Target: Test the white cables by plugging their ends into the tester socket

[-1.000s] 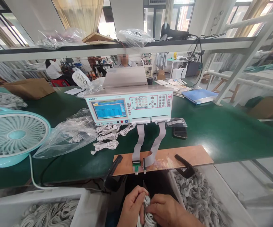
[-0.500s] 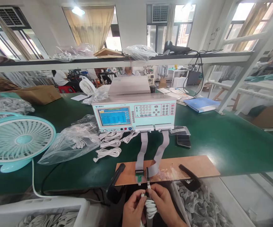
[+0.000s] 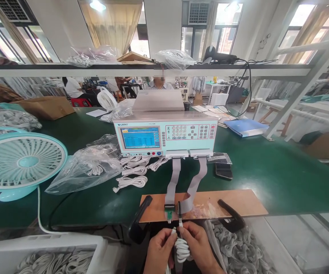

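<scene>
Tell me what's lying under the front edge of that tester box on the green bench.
Coiled white cables lie half under the tester; two grey ribbon cables hang from it. How far the coils reach underneath is hidden.

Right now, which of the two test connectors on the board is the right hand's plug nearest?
The dark connector, right of the green connector; the right hand holds its plug just below it.

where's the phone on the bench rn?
Head view: the black phone lies flat on the green table, right of centre, just below the tester's right corner, beyond the wooden board.

White coiled cable (image 3: 182, 249), green bench (image 3: 267, 167), seemingly pale-turquoise fan (image 3: 21, 161).
</scene>
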Demonstrator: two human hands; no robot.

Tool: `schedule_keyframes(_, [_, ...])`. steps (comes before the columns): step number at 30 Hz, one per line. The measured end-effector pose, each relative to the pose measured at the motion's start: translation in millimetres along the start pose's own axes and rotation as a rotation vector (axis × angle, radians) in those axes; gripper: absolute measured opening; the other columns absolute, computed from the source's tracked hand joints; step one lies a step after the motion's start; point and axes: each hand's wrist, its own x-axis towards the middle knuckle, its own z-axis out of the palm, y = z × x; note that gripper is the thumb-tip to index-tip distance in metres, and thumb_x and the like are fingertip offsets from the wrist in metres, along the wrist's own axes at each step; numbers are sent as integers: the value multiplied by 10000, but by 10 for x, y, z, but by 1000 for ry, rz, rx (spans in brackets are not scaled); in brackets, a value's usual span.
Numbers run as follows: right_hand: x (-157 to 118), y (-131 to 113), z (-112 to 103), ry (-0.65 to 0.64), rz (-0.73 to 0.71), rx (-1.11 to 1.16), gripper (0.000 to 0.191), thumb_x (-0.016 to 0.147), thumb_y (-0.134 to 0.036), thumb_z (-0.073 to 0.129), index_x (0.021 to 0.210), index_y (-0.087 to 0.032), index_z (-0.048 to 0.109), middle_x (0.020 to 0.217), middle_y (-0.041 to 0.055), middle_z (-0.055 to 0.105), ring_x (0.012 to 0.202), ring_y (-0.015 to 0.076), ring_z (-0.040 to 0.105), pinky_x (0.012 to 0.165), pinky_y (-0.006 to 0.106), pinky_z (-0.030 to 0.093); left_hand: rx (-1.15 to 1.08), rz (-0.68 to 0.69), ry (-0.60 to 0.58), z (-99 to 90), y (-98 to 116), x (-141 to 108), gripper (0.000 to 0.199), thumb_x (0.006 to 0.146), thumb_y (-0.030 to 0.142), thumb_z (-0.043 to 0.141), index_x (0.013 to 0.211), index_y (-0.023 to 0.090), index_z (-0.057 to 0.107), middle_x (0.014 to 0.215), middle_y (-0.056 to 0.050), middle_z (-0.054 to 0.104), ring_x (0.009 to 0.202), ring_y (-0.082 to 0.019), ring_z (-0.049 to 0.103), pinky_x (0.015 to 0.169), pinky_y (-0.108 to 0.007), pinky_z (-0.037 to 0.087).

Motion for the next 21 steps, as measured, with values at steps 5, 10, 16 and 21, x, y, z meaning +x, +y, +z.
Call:
schedule_keyframes(5, [27, -58, 32, 21, 128, 137, 286, 687, -410, 678, 620, -135, 638, 548, -12, 540, 526, 119, 441, 510, 214, 364, 34, -1, -80, -48, 108, -1, 391, 762, 521, 472, 592, 170, 498, 366, 93, 376, 245, -52, 347, 263, -152, 203])
schedule_keyframes(10, [26, -126, 93, 64, 236, 272, 282, 657, -402, 706, 603, -133, 640, 522, -9, 548, 483, 106, 436, 473, 205, 356, 18, 30, -29, -85, 87, 34, 373, 775, 480, 463, 571, 168, 485, 358, 94, 369, 254, -56, 355, 289, -157, 213])
schedule_keyframes(16, [2, -166, 96, 1, 218, 337, 287, 670, -403, 702, 691, -118, 677, 554, 13, 592, 491, 117, 472, 488, 212, 378, -9, 63, 87, -60, 88, 30, 319, 777, 386, 490, 546, 167, 484, 362, 86, 400, 288, -57, 366, 330, -162, 251])
schedule_keyframes(21, [8, -196, 95, -5, 207, 326, 268, 668, -383, 714, 694, -118, 687, 569, 14, 610, 499, 109, 476, 495, 200, 378, -67, 65, 110, -20, 132, 21, 315, 764, 368, 514, 524, 165, 488, 356, 83, 401, 295, -59, 364, 337, -164, 262])
